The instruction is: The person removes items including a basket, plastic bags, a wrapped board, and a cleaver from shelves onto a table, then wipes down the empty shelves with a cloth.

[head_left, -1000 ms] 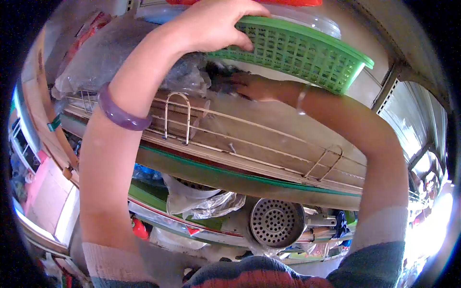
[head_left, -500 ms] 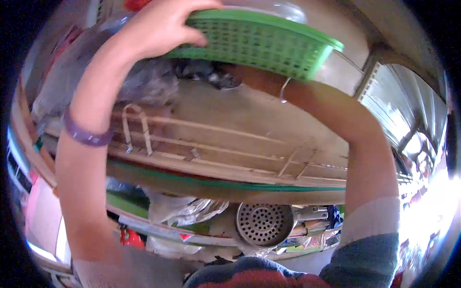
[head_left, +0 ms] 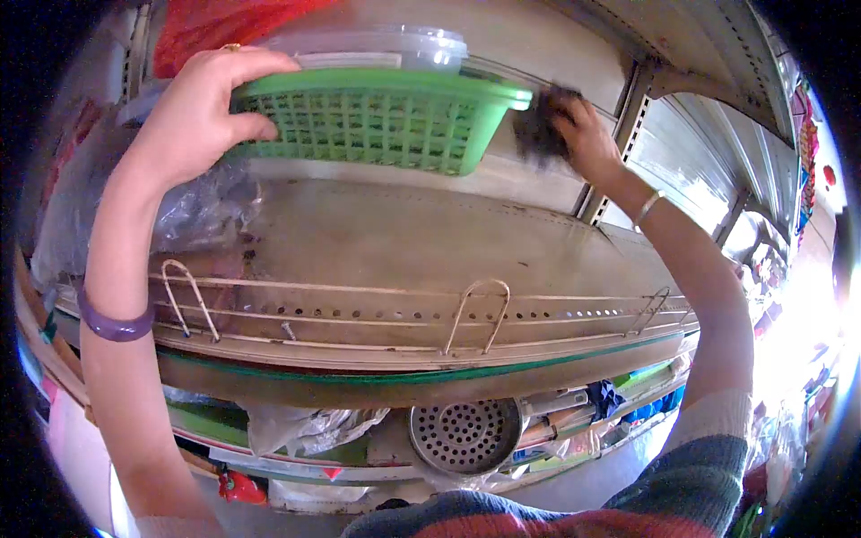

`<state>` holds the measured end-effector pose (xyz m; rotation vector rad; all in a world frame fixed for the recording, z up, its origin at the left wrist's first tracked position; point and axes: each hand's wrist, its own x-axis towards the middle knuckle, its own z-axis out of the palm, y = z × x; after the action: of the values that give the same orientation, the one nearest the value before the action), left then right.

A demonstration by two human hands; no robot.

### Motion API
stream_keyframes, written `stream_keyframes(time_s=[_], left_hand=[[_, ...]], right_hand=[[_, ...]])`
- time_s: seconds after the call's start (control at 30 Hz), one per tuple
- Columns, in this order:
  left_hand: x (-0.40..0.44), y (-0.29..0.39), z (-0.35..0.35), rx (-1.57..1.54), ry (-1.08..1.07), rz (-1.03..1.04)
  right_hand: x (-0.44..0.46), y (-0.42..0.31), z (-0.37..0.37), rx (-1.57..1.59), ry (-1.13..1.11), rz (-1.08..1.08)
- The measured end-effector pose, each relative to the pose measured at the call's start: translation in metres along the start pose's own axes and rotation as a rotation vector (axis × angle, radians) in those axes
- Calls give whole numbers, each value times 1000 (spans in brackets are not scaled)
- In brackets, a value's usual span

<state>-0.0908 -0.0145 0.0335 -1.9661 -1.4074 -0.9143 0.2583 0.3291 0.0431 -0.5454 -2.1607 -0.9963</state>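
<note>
My left hand (head_left: 211,108) grips the left end of a green plastic basket (head_left: 386,125), its fingers over the rim and its thumb against the lattice side. The basket is lifted above the metal shelf (head_left: 377,224), and a clear plastic container (head_left: 386,47) shows over its rim. To the right of the basket, my right hand (head_left: 587,139) is closed on a dark, crumpled cloth (head_left: 543,125), blurred by motion, in front of the shelf's back panel. A purple bangle (head_left: 115,321) circles my left wrist and a pale bracelet (head_left: 647,208) my right.
Clear plastic bags (head_left: 179,206) lie on the shelf's left part, with something red (head_left: 233,31) above. A low wire rail (head_left: 404,309) with upright loops runs along the front edge. On the lower shelf are a perforated metal pan (head_left: 466,435) and plastic wrapping (head_left: 314,430).
My right hand has come out from beneath the basket and moved right with the dark cloth. The basket and my left hand appear lower and further left as the view shifts.
</note>
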Motion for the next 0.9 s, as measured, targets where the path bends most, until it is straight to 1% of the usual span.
stream_keyframes(time_s=[0.03,0.07,0.1,0.13,0.17,0.2,0.23,0.27,0.33,0.4,0.43,0.47,0.5,0.57,0.6,0.63,0.67,0.7,0.73,0.77,0.8,0.83,0.87,0.9], left_hand=[[1,2,0,43,-23,17],[-1,3,1,79,23,13],[-2,3,1,75,35,-33],[-2,1,1,73,47,-80],[-3,2,1,71,60,-129],[-6,12,4,151,153,-48],[-5,13,4,130,143,-46],[-6,10,3,108,135,-46],[-6,4,4,77,139,-43],[-7,10,4,83,114,-39],[-8,12,1,95,109,-37],[-9,2,3,-19,101,7],[-8,5,0,-20,48,4],[-7,3,-3,22,-11,-4],[-8,10,-3,61,7,40],[-8,7,-2,1,1,79],[-8,9,-4,-5,-41,74],[-7,13,-5,-14,-89,70],[-7,12,-5,-10,-96,94],[-9,14,-3,-42,-83,103],[-10,12,-2,-77,-99,143],[-10,10,-2,-111,-112,184],[-10,10,-3,-32,-132,197],[-11,9,-2,-19,-129,206]], right_hand=[[22,-18,-15,-176,112,-167],[45,-33,-15,-126,145,-124],[69,-26,12,-121,65,-203],[75,-71,-24,-84,-90,-76],[93,-64,-2,-353,4,-235],[99,-65,-8,-271,0,-218],[102,-65,-15,-188,-7,-198],[98,-49,-8,-171,38,-193],[71,-17,-13,-117,39,-144],[30,28,-21,-134,-10,-29],[13,46,-26,-265,-86,92],[3,78,-25,-269,-217,153],[-2,80,-32,-249,-241,184],[19,75,-27,-250,-324,248],[32,59,-32,-178,-295,162],[46,42,-35,-108,-263,75],[61,25,-27,-61,-147,-15],[83,-7,-36,-26,-203,-46],[106,-13,-26,33,-151,-237],[125,-42,-29,100,-30,-297],[154,-56,-21,108,-120,-361],[177,-83,-26,99,-263,-334],[199,-113,-37,87,-408,-307],[208,-145,-46,371,-480,-190]])
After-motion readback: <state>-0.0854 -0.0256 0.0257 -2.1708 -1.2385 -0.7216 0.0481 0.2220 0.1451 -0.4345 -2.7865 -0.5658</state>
